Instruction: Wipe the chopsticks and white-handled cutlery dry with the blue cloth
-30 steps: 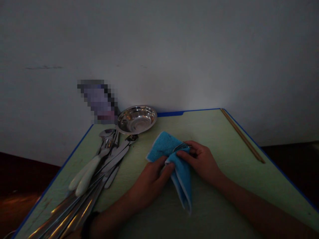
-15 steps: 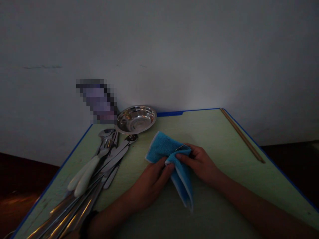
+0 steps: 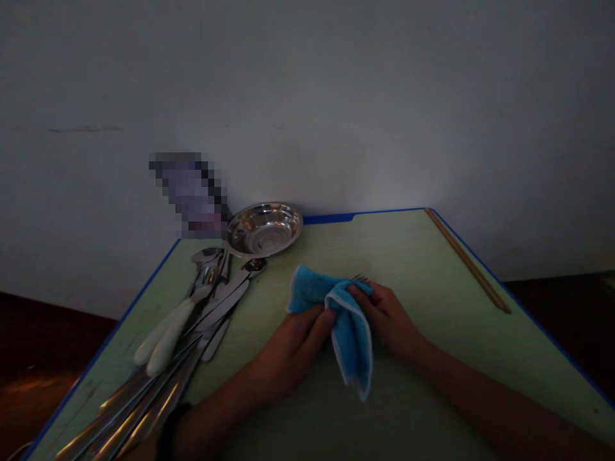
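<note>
A blue cloth (image 3: 353, 326) with a pale hem is bunched between my two hands over the table. From its upper right fold stick the thin tines of a fork (image 3: 360, 278); the rest of the fork is hidden in the cloth. My left hand (image 3: 300, 339) is closed on the cloth's left side, thumb on top, and cannot be seen to touch the fork. On the right, my right hand (image 3: 384, 314) pinches the cloth around the fork near its tines.
Several spoons, forks and knives lie heaped on the left, among them two white handles (image 3: 168, 336). Behind them a steel bowl (image 3: 264, 230) stands by the wall, beside a blurred upright device (image 3: 189, 195). A pair of chopsticks (image 3: 466, 259) lies along the right edge of the green table (image 3: 461, 333).
The cloth has been folded further round the fork, and its upper left corner has dropped slightly. More of the fork's tines show now. Both hands have shifted a little.
</note>
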A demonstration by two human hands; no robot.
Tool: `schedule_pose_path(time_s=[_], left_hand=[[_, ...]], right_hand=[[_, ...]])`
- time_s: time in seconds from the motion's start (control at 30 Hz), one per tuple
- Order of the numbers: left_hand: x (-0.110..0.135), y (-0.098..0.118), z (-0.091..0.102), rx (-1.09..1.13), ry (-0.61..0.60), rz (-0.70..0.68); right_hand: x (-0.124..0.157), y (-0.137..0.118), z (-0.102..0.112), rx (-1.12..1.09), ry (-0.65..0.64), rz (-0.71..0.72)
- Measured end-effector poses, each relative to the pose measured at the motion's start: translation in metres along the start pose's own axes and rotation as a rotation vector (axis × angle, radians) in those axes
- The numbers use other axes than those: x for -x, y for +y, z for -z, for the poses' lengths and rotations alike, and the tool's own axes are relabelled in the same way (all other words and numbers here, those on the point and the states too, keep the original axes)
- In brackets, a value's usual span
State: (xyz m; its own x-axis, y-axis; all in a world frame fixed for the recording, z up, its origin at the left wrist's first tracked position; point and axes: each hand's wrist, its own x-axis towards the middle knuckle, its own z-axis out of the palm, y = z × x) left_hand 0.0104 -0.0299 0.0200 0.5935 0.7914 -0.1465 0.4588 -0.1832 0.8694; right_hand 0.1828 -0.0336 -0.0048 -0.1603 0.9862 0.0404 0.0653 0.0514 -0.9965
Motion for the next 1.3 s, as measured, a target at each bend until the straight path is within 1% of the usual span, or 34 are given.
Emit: schedule_pose_path(time_s=[0.2, 0.27, 0.5, 0.7, 0.93, 1.13, 1.3], left_hand=[[0.001, 0.000, 0.005, 0.023, -0.098, -0.068], [0.001, -0.002, 0.006, 0.026, -0.111, -0.078], [0.001, -0.003, 0.003, -0.012, -0.107, -0.071], [0.001, -0.004, 0.003, -0.039, -0.105, -0.099], [0.001, -0.001, 0.004, 0.035, -0.158, -0.064], [0.003, -0.001, 0.007, 0.049, -0.175, -0.050], [0.004, -0.001, 0.012, 0.029, -0.156, -0.114]], right_hand=[[0.000, -0.004, 0.002, 0.038, -0.018, -0.001], [0.000, -0.005, 0.003, 0.032, -0.026, -0.005], [0.001, -0.004, 0.003, 0.024, -0.022, -0.007], [0.000, -0.003, 0.003, 0.017, -0.017, -0.027], [0.000, -0.004, 0.005, 0.008, -0.063, -0.025], [-0.001, -0.005, 0.006, 0.051, -0.069, -0.016], [0.000, -0.004, 0.007, 0.052, -0.085, -0.015]])
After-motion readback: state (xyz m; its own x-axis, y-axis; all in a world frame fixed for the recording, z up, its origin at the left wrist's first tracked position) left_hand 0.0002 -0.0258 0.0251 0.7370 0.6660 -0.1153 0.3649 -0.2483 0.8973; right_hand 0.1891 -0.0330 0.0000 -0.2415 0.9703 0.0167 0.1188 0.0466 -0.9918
